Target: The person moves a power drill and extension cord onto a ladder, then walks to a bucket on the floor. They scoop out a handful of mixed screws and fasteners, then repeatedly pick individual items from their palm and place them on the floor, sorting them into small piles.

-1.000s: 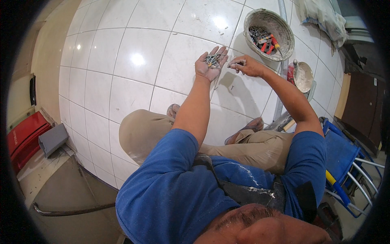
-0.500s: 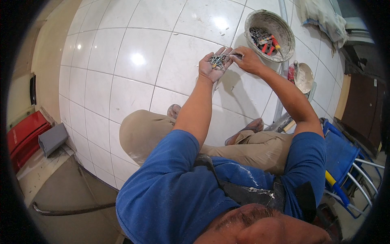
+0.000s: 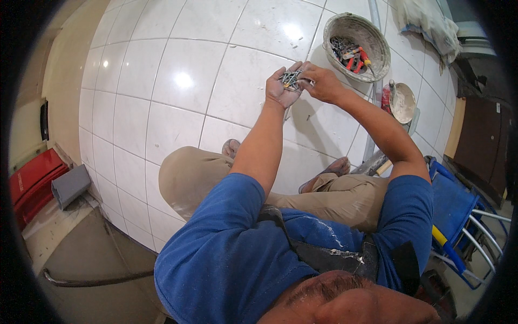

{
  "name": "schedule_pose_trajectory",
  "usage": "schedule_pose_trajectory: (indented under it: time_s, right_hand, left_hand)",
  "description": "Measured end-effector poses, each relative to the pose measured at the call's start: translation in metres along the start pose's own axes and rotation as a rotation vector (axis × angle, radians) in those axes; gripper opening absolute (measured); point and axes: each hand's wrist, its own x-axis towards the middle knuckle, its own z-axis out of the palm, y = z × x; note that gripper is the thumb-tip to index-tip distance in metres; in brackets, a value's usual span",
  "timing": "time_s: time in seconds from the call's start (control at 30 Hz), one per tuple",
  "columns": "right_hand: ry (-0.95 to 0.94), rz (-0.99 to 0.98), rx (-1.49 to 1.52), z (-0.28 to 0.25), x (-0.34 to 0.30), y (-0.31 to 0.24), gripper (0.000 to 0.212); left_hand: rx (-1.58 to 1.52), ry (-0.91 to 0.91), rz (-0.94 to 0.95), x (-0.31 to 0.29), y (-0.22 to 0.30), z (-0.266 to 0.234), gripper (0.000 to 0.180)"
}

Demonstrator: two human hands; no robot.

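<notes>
My left hand is held palm up above the tiled floor, cupped around a loose pile of screws, mostly grey, with a yellowish piece among them. My right hand is at the right side of that palm. Its thumb and fingers are pinched together at the edge of the pile, and whatever is between them is too small to name. Beyond my right hand stands a plaster-smeared bucket with small hardware and red-handled pliers inside.
A single small screw lies on the white tiles below my hands. Right of the bucket are a shallow round bowl and a long metal bar. A folded blue chair is at the right; a red case is far left.
My right hand has shifted slightly left and down, its fingers now closer over the screws in my left palm. The left hand has barely moved.
</notes>
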Motion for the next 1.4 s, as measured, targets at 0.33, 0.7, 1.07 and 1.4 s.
schedule_pose_trajectory:
  time_s: [0.33, 0.7, 1.07, 1.4]
  right_hand:
    - [0.004, 0.19, -0.079, 0.013, 0.009, -0.012, 0.027]
    - [0.01, 0.393, 0.095, 0.018, 0.017, -0.014, 0.027]
    - [-0.269, 0.717, 0.691, 0.007, 0.011, 0.005, 0.023]
    - [-0.506, 0.549, 0.231, 0.033, -0.029, 0.046, 0.024]
  left_hand:
    - [0.045, 0.024, -0.003, 0.002, -0.007, 0.012, 0.058]
    - [0.088, 0.051, 0.03, 0.003, -0.005, 0.015, 0.057]
    - [-0.051, 0.095, 0.173, 0.002, 0.0, 0.005, 0.053]
    - [-0.051, 0.091, 0.189, -0.002, 0.006, 0.009, 0.05]
